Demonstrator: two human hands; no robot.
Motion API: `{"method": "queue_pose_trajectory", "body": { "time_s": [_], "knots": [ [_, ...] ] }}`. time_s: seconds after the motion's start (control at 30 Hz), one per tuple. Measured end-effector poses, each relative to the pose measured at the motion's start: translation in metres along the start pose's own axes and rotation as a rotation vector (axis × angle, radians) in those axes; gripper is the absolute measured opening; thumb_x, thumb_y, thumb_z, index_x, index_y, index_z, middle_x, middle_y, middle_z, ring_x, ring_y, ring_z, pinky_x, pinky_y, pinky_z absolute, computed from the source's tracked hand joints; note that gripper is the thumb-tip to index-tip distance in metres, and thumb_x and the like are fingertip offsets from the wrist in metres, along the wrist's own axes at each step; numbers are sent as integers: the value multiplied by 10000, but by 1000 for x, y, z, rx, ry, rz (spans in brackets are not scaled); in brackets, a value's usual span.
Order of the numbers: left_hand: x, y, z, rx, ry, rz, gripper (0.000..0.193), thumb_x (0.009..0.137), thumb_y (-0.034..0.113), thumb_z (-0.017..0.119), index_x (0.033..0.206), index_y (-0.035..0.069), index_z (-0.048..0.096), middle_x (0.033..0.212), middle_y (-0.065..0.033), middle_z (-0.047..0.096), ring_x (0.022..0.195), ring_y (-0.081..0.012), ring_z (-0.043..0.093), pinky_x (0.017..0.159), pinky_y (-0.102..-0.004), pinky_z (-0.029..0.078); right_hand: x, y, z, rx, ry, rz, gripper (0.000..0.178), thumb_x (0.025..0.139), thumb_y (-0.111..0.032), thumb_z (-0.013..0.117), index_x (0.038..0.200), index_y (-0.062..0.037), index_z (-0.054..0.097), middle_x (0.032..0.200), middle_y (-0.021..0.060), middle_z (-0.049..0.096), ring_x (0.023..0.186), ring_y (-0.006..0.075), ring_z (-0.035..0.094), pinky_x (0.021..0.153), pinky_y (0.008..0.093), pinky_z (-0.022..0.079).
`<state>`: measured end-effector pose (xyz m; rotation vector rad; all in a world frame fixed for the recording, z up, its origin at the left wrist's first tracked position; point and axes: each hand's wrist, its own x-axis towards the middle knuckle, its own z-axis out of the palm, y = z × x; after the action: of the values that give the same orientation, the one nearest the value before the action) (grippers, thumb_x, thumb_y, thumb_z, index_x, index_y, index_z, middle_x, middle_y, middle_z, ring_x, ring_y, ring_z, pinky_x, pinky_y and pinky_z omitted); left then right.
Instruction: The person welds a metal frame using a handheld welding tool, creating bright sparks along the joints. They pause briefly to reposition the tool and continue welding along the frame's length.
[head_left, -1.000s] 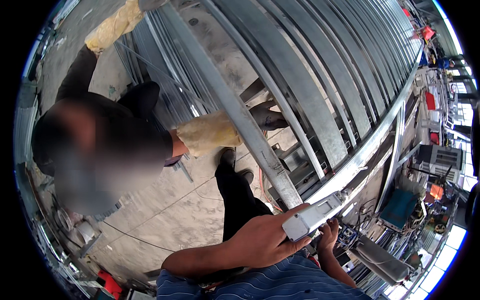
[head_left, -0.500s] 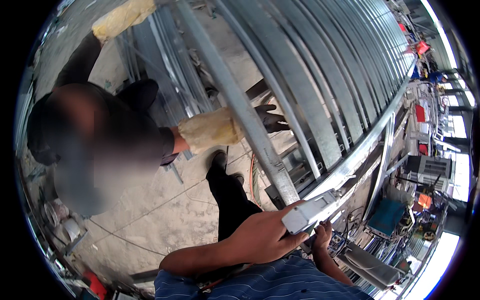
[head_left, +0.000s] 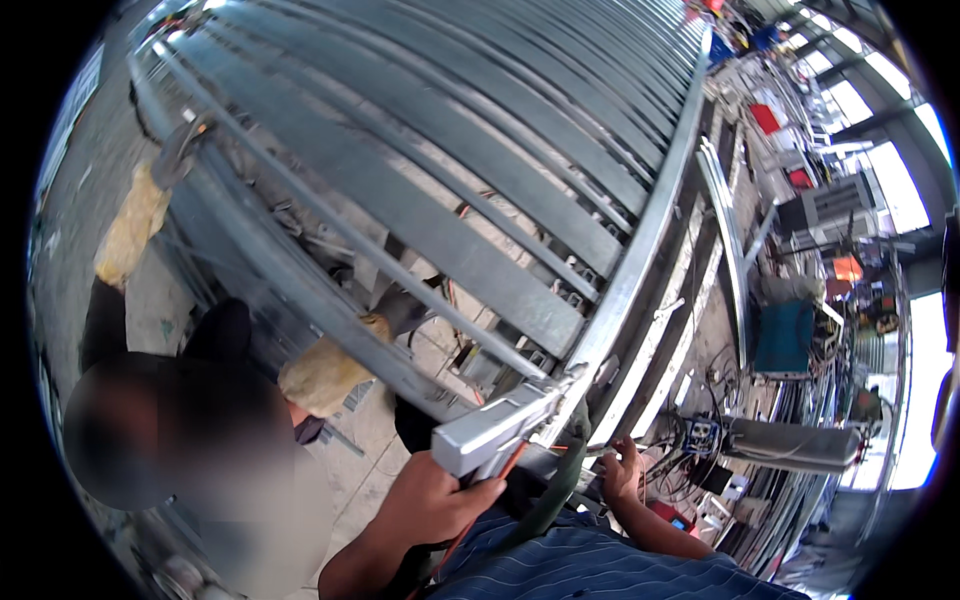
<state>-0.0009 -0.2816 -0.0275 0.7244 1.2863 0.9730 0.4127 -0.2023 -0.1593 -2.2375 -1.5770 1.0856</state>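
My left hand (head_left: 425, 505) is closed around the handle of a silver-grey, box-bodied hand tool (head_left: 490, 430) that looks like a welding gun. Its nozzle meets or nearly meets the end of a slat at the long edge rail (head_left: 650, 235) of a galvanized steel frame; contact is unclear. An orange cable (head_left: 480, 505) runs down beside the handle. My right hand (head_left: 622, 470) has curled fingers right of the tool, near a dark green strap or hose (head_left: 565, 480); whatever they grip is hidden. A co-worker's yellowish sleeves (head_left: 335, 375) reach to a steel bar (head_left: 290, 290) left of the frame.
Parallel steel slats (head_left: 400, 190) fill the frame ahead. Right of it lie pale steel bars (head_left: 730, 250), a teal machine (head_left: 785, 337), a grey cylinder (head_left: 790, 443) and tangled cables. The co-worker (head_left: 190, 440) bends close on my left.
My view has turned, and more of the frame shows. The tool's nozzle has come to the frame's edge rail. My right hand is now farther from the tool. The co-worker's far hand has reached the bar.
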Motion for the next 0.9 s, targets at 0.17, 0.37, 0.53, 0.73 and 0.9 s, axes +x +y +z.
{"method": "queue_pose_trajectory", "body": {
  "time_s": [0.17,0.37,0.53,0.73,0.9],
  "knots": [
    [27,6,-8,-101,81,27,315,922,201,782,1156,3,712,819,-100,741,731,-151,689,671,-336,539,4,12,3,-28,15,-76,705,918,-213,595,1553,5,382,1389,236,593,859,201,671,718,348,554],
    [64,23,-8,19,78,69,303,924,187,778,1137,-17,708,791,-115,731,693,-157,686,640,-344,537,1,18,0,-218,-7,-255,741,930,-203,608,1578,29,334,1383,263,615,976,309,735,911,435,560],
    [87,36,0,113,43,64,335,912,193,778,1147,-33,700,782,-153,724,680,-215,695,641,-362,538,-7,-25,-4,-96,-40,2,762,928,-201,609,1588,44,317,1395,250,615,1015,316,719,918,438,560],
    [101,48,5,295,34,73,358,895,180,769,1170,-35,693,801,-185,724,700,-340,712,656,-401,548,-6,-18,-3,-81,-26,-6,748,924,-191,609,1587,18,334,1410,205,614,1006,306,716,898,430,566],
    [103,55,10,261,35,0,374,892,185,771,1184,-33,688,875,-197,734,758,-359,722,690,-408,552,-7,-20,-3,-29,-15,-40,714,920,-166,609,1562,21,359,1384,209,622,965,305,719,883,422,569]
  ]
}}
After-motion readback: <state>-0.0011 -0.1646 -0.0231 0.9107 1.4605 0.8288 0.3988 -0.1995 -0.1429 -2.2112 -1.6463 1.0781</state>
